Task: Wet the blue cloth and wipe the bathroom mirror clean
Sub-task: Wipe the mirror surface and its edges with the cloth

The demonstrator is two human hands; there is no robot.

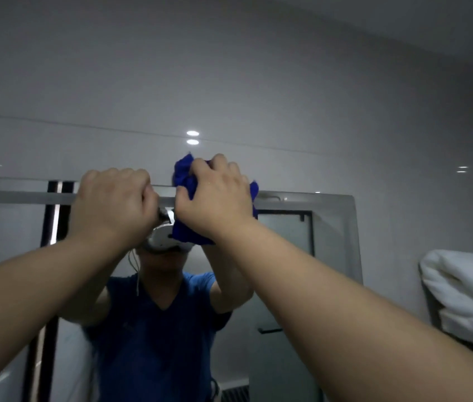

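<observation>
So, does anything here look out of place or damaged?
Nothing stands out. The right hand holds the bunched blue cloth at the top edge of the mirror; the white towels lie folded at right.

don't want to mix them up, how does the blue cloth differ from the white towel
Colour: the blue cloth is deep blue, the white towel white. Pose: the blue cloth is bunched in the right hand near the top of the mirror; the white towel lies folded at right, untouched. The blue cloth looks smaller than the white towel. Both are soft fabric.
</observation>
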